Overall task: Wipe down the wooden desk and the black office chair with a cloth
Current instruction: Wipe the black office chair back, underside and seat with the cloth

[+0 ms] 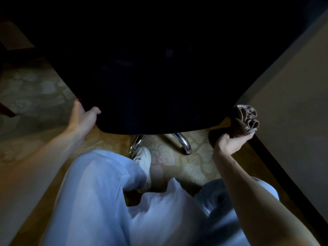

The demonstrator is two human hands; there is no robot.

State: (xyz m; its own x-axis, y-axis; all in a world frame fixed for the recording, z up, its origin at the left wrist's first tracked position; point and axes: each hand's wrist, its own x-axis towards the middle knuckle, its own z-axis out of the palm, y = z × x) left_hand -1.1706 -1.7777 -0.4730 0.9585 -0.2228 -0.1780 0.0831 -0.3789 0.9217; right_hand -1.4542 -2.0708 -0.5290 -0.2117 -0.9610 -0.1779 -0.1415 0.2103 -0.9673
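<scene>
A left hand (pixel 83 115) grips the lower left edge of a black office chair (pixel 150 77), thumb pressed against it. The right hand (pixel 229 139) clutches a bunched cloth (pixel 245 119) beside the chair's right edge.

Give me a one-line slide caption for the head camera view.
Left hand grips the black chair edge while the right hand holds a bunched cloth at its other corner.
</scene>
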